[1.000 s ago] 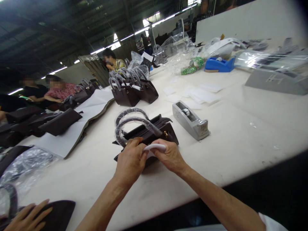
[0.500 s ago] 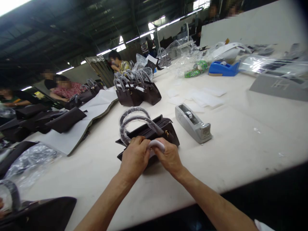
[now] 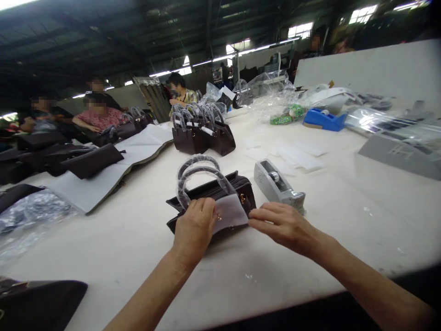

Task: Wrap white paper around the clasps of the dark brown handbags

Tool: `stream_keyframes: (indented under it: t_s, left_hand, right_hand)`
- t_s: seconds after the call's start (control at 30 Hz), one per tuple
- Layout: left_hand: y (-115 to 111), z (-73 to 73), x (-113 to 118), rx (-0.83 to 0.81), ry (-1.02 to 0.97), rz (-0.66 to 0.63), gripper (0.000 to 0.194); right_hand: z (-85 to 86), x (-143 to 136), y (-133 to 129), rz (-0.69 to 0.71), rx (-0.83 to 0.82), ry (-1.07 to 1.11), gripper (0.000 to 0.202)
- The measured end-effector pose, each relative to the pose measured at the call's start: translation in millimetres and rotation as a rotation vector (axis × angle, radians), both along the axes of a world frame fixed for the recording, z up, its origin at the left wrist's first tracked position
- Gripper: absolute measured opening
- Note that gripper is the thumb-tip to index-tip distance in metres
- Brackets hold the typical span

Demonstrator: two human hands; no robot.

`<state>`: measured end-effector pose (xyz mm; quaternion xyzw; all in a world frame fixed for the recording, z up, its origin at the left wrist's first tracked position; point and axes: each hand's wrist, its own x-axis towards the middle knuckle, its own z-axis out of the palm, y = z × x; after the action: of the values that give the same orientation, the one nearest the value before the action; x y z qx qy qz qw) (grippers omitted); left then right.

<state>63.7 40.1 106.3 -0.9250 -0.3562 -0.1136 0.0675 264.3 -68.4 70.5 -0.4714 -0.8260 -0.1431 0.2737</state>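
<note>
A grey tape dispenser [image 3: 279, 186] stood on the white table [image 3: 344, 220]; a blue tape dispenser [image 3: 324, 119] lay farther back. Upright brown handbags [image 3: 203, 133] clustered beyond, and seated co-workers [image 3: 99, 115] lined the left edge.

Dark brown handbag [image 3: 210, 195], white sheet [image 3: 230, 213]
</note>
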Motion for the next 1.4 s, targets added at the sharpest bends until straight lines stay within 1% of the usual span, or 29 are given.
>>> stream_keyframes:
  t_s: [0.03,0.1,0.17,0.27,0.37,0.47,0.53,0.6,0.73,0.8,0.87,1.0,1.13,1.2,1.27,1.4]
  left_hand:
    - [0.7,0.1,-1.0,0.008,0.016,-0.02,0.007]
    - [1.9,0.9,-2.5,0.009,0.04,-0.053,0.009]
    - [2.9,2.8,-2.9,-0.008,0.053,-0.069,0.008]
    - [4.2,6.6,-2.4,-0.038,0.082,-0.078,0.009]
    - [5.1,8.2,-2.8,-0.049,0.098,-0.072,0.008]
    - [5.1,6.7,-5.3,-0.036,0.087,-0.067,0.008]
    - [4.5,4.8,-7.0,-0.024,0.075,-0.071,0.008]
    - [3.6,2.9,-8.2,-0.012,0.065,-0.077,0.007]
    - [3.3,1.1,-8.9,0.0,0.05,-0.077,0.008]
    - [4.0,1.0,-9.1,-0.001,0.043,-0.083,0.008]
    - [4.8,0.8,-9.6,-0.003,0.038,-0.092,0.007]
    - [5.0,-1.7,-11.0,0.003,0.032,-0.105,0.006]
    - [4.9,-4.1,-12.4,-0.005,0.031,-0.11,0.009]
    - [5.7,-1.7,-14.0,-0.025,0.037,-0.13,0.01]
    - [7.1,3.7,-16.5,-0.071,0.046,-0.182,0.013]
    - [8.8,13.6,-22.0,-0.188,0.037,-0.281,0.027]
  right_hand:
    - [-0.7,2.4,6.0,0.025,-0.036,-0.141,0.023]
    - [-2.6,3.1,19.3,0.013,-0.045,-0.333,0.027]
    - [-3.2,2.7,31.1,0.004,-0.018,-0.422,0.029]
    - [0.4,8.1,41.0,0.078,-0.021,-0.472,0.024]
    - [6.5,19.7,41.2,0.194,-0.039,-0.482,0.02]
    - [11.2,29.5,35.4,0.288,-0.08,-0.487,0.023]
    - [13.5,32.2,30.6,0.305,-0.138,-0.461,0.025]
    - [16.1,30.6,26.7,0.305,-0.219,-0.378,0.024]
    - [22.2,12.6,25.1,0.312,-0.4,-0.198,0.021]
    - [24.0,-1.7,27.8,0.276,-0.439,-0.136,0.017]
    - [23.2,-15.6,32.4,0.234,-0.445,-0.055,0.015]
    - [14.7,-32.1,43.0,0.135,-0.334,0.085,0.018]
    - [5.6,-39.7,48.9,0.018,-0.239,0.03,0.024]
    - [3.2,-45.0,49.0,-0.051,-0.213,-0.012,0.026]
    - [2.3,-51.7,48.1,-0.135,-0.189,-0.013,0.026]
    - [3.9,-63.4,47.4,-0.288,-0.212,0.122,0.018]
